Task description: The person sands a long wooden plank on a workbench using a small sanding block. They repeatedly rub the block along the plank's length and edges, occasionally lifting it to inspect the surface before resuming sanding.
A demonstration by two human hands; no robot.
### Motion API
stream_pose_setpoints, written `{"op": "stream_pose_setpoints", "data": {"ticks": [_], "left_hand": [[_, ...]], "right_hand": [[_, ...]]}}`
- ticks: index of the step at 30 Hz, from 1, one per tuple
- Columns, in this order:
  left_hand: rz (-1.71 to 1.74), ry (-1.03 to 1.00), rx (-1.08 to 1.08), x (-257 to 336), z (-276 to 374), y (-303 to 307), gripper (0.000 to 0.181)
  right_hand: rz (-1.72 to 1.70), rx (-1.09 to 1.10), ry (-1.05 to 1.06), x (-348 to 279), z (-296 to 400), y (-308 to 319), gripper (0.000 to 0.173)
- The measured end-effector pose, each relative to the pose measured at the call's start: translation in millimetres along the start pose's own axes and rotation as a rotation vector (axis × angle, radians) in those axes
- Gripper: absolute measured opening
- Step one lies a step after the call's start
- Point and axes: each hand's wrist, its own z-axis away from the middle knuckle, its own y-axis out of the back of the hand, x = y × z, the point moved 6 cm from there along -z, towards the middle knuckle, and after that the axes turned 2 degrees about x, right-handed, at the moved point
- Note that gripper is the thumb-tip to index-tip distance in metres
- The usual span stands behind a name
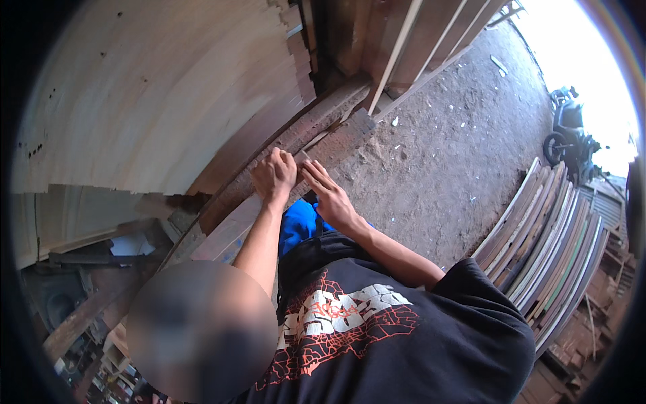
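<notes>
My left hand is curled into a fist at the edge of a worn wooden bench beam. A small flat brown piece, perhaps wood, shows between my two hands, and the left fingers close against it. My right hand lies alongside with its fingers straight and together, the fingertips at that piece. Its thumb is hidden, so its grip is unclear. Under the fingers runs a rough wooden board along the bench. A thin wood strip lies between beam and board.
A large pale plywood panel stands beyond the bench. Wooden panels lean at the top. Bare dirt ground lies to the right, with stacked long boards and a parked motorcycle. Clutter fills the lower left.
</notes>
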Motion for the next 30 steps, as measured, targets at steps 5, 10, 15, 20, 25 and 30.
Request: {"op": "stream_pose_setpoints", "data": {"ticks": [5,10,15,20,25,30], "left_hand": [[0.036,-0.017,-0.025,2.2,6.7,2.4,0.029],[0.006,-0.012,-0.056,1.9,-2.2,-1.5,0.029],[0.081,-0.074,-0.046,7.9,-5.5,-0.9,0.027],[0.062,-0.028,-0.128,1.9,-3.2,-4.0,0.026],[0.068,-0.01,-0.118,1.7,-1.7,-4.0,0.025],[0.094,-0.028,-0.082,0.0,-2.1,-0.7,0.025]], "right_hand": [[-0.016,0.023,-0.052,4.7,-15.7,4.5,0.085],[-0.072,0.071,-0.135,14.8,-39.8,11.0,0.084],[-0.029,0.053,-0.116,12.9,-13.9,20.9,0.083],[-0.075,0.04,-0.088,21.2,-50.3,9.0,0.082],[-0.032,-0.014,-0.132,14.6,-13.6,18.8,0.083],[-0.028,0.002,-0.072,20.8,-46.5,11.6,0.082]]}}
